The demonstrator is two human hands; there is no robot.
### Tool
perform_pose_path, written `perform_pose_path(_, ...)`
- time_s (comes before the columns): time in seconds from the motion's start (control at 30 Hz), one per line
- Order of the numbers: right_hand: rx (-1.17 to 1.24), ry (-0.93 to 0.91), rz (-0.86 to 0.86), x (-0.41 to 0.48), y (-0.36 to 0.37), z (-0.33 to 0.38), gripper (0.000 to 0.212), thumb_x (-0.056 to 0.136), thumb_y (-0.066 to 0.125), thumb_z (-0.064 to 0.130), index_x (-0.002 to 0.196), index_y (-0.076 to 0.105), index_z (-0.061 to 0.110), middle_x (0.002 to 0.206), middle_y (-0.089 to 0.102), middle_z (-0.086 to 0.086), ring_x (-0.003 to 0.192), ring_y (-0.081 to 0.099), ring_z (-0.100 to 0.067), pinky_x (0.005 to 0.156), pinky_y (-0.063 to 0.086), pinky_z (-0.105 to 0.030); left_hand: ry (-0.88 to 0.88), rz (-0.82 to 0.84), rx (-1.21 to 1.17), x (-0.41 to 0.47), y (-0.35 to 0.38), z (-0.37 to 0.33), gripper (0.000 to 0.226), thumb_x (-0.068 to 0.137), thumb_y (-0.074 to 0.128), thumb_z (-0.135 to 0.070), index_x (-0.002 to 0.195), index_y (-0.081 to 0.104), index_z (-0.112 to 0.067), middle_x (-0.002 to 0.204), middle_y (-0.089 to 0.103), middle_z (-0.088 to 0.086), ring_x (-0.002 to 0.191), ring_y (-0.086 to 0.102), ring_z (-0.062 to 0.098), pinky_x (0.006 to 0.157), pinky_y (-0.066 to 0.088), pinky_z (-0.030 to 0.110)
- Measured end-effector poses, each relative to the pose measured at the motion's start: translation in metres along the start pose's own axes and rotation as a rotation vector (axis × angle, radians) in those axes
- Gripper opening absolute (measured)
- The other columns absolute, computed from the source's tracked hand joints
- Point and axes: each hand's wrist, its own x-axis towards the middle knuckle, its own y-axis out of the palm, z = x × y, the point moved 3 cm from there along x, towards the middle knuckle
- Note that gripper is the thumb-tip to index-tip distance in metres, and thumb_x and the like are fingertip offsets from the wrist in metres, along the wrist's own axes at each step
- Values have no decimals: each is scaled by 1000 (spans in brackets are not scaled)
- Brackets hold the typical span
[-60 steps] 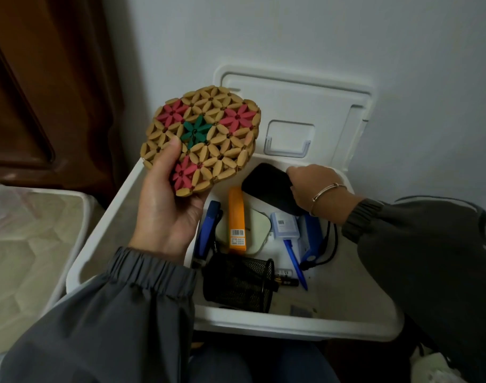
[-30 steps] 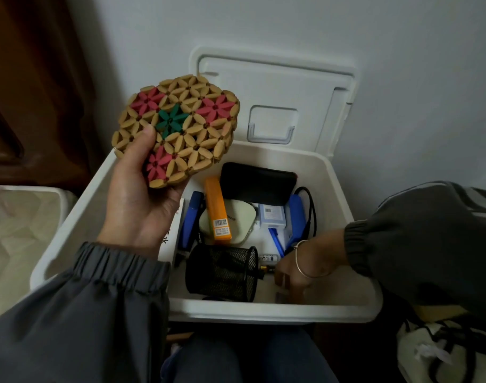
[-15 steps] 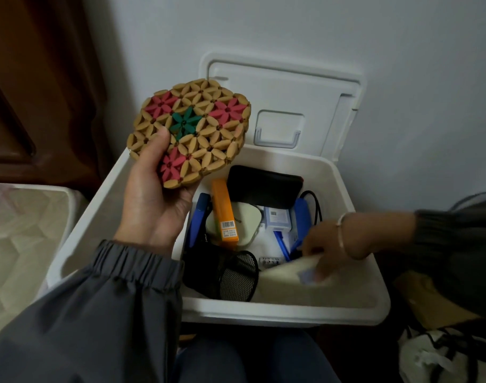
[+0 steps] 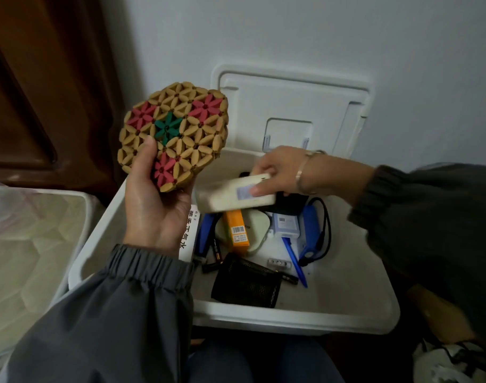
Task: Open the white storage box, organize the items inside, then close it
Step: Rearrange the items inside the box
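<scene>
The white storage box (image 4: 299,319) stands open against the wall, its lid (image 4: 291,106) leaning upright behind it. My left hand (image 4: 156,205) grips a round wooden bead mat (image 4: 175,134) with red and green flowers, held above the box's left rim. My right hand (image 4: 280,170) holds a flat cream-white box (image 4: 230,200) over the back of the storage box. Inside lie an orange box (image 4: 237,230), a black mesh pen cup (image 4: 246,283) on its side, a blue pen (image 4: 294,258), a blue device with a cable (image 4: 309,233) and a black pouch (image 4: 290,205).
A second white container (image 4: 29,244) with a pale padded surface sits to the left. Dark wooden furniture (image 4: 42,78) fills the back left. A white bag with black straps (image 4: 451,360) lies at the lower right. My knees are under the box's front rim.
My right hand has lifted the cream-white box from the box's front right and carried it up toward the back. The mesh pen cup has shifted. My left hand keeps the mat raised.
</scene>
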Motion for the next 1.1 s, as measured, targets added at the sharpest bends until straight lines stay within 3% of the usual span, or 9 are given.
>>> perform_pose_path(0.1,-144,-73,145,33,17,12,34,84,64,41,101,63,11,92,64,-4,83,62,-25,68,50,-35,4,-10,40,0,-1,2,32,92,59,-25,120,57,-11,112,72,9,104,69,23,84,57,33)
perform_pose_path(0.2,25,-58,253,47,37,12,42,84,66,32,118,59,9,94,62,-1,87,63,-27,71,54,-34,5,-8,69,1,-1,2,37,93,57,-26,126,54,-11,114,71,8,104,69,22,79,57,31)
perform_pose_path(0.4,-296,-217,-12,35,52,7,44,86,62,27,125,52,9,116,59,-7,107,55,-22,89,45,-32,-13,14,67,0,0,4,41,93,57,-25,132,50,-12,118,69,9,107,67,24,82,58,32)
perform_pose_path(0.5,-310,-318,46,4,49,-6,46,85,64,26,129,51,18,121,55,-5,108,52,-19,95,42,-30,-30,35,40,0,0,5,44,94,55,-24,135,47,-12,124,66,11,111,65,25,90,56,35)
perform_pose_path(0.63,-478,-297,264,-38,73,-32,77,79,69,37,144,29,29,136,47,-1,120,48,-18,99,39,-31,-46,51,25,1,0,5,43,95,55,-23,135,46,-11,124,66,11,112,65,25,89,56,34)
perform_pose_path(0.77,-820,-472,311,-52,110,-33,116,66,80,34,148,-2,29,133,47,-12,111,52,-30,84,47,-42,-49,49,40,1,1,6,43,95,55,-23,135,47,-11,124,66,11,113,64,25,92,55,34)
perform_pose_path(0.83,-927,-638,209,-55,118,-24,111,66,79,35,149,7,22,118,56,-14,95,59,-29,72,49,-36,-46,52,43,1,1,6,40,96,53,-23,134,48,-11,123,67,10,112,65,24,90,56,34)
perform_pose_path(0.93,-959,-805,-18,-60,117,-16,65,74,69,34,135,49,22,82,66,4,60,60,-10,49,44,-21,-49,60,47,0,2,6,38,96,53,-23,132,49,-11,120,68,10,110,66,24,87,57,33)
perform_pose_path(1.1,-915,-805,-18,-64,105,-19,42,72,76,30,112,67,19,74,67,3,53,61,-8,43,48,-19,-51,55,33,0,1,6,37,94,56,-22,130,50,-11,116,70,10,108,67,25,83,58,33)
